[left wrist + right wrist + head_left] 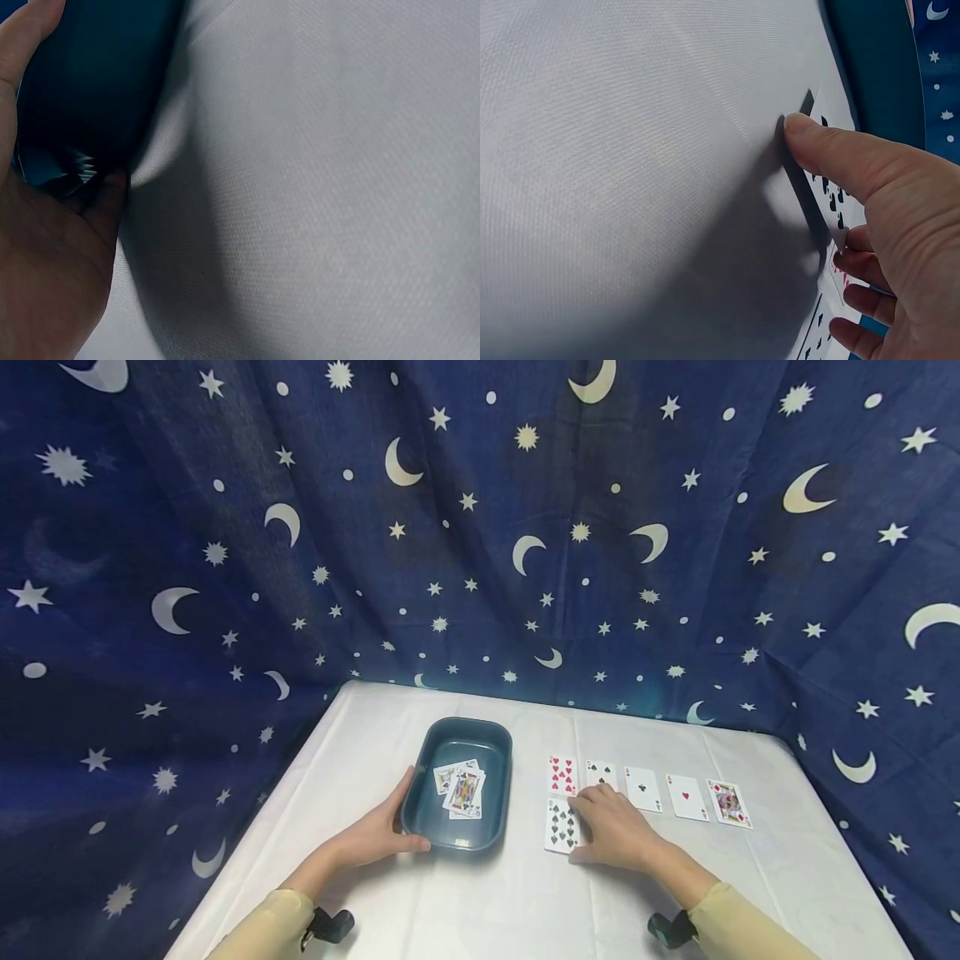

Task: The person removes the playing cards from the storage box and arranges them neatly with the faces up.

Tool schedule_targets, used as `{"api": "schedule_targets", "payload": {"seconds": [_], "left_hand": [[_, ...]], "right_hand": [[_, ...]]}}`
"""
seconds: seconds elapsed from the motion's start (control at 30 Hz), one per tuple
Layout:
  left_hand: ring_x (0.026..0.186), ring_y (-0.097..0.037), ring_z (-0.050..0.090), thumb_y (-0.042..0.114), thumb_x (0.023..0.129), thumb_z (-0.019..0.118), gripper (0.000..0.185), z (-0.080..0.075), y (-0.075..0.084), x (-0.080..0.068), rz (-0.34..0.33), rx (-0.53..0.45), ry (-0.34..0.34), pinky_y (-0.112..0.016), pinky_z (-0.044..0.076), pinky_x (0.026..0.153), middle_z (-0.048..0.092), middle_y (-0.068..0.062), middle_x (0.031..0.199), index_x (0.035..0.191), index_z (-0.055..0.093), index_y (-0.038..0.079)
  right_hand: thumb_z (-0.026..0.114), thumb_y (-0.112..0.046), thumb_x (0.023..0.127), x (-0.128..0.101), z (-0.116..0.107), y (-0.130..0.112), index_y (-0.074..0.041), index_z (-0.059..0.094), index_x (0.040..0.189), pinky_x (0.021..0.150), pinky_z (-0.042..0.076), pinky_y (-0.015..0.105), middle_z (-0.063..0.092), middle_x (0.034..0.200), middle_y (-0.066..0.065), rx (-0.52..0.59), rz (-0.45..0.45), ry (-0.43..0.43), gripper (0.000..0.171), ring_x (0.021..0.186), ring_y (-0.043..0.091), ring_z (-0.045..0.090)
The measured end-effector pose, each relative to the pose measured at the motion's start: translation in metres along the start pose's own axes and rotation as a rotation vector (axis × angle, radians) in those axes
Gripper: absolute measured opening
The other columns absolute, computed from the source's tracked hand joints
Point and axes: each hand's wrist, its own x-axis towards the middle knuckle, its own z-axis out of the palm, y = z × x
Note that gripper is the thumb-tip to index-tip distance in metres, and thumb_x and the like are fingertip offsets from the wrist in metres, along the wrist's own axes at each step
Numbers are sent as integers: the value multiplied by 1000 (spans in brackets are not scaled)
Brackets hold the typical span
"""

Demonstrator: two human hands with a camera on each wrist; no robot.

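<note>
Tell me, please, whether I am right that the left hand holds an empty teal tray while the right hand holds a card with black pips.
Not quite: the teal tray isn't empty; the head view shows cards in it. The left hand does hold it, and the right hand holds the card with black pips.

Showed a black-pipped card (601,772) only partly behind the right hand (617,831), lost both sleeves (266,930) below, cropped the tray (105,67) leftward.
</note>
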Motion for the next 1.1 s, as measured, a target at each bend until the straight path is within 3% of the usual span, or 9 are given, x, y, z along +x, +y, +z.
{"api": "schedule_targets", "payload": {"seconds": [0.17, 0.43, 0.8, 1.1], "left_hand": [[156, -29, 4, 39, 78, 90, 129, 0, 0, 0, -13, 2, -1, -53, 18, 123, 0, -3, 172, 166, -3, 20], [156, -31, 6, 30, 78, 91, 129, -1, -1, 1, 20, -31, 1, -55, 20, 122, 2, -5, 172, 166, -2, 19], [156, -30, 5, 43, 78, 89, 131, 0, -3, 2, 0, 6, -10, -49, 20, 122, -2, -7, 172, 166, -5, 19], [156, -29, 4, 40, 79, 89, 130, 0, -3, 1, 5, -6, -8, -50, 17, 123, -2, -6, 172, 166, -4, 18]], "right_hand": [[91, -57, 65, -1, 1, -1, -5, 64, 137, 106, 44, 47, 62, 128, 7, 2, 0, 6, 93, 122, 28, 53], [91, -56, 65, -3, 4, -1, -6, 65, 136, 107, 43, 47, 62, 127, 6, 22, -3, 1, 91, 122, 27, 53], [92, -56, 65, -4, 4, -1, -7, 65, 136, 108, 43, 49, 62, 128, 6, 50, -7, 14, 91, 124, 29, 53], [91, -57, 66, -4, 5, 0, -7, 64, 137, 107, 44, 48, 62, 129, 5, 51, -14, 9, 91, 123, 28, 53]]}}
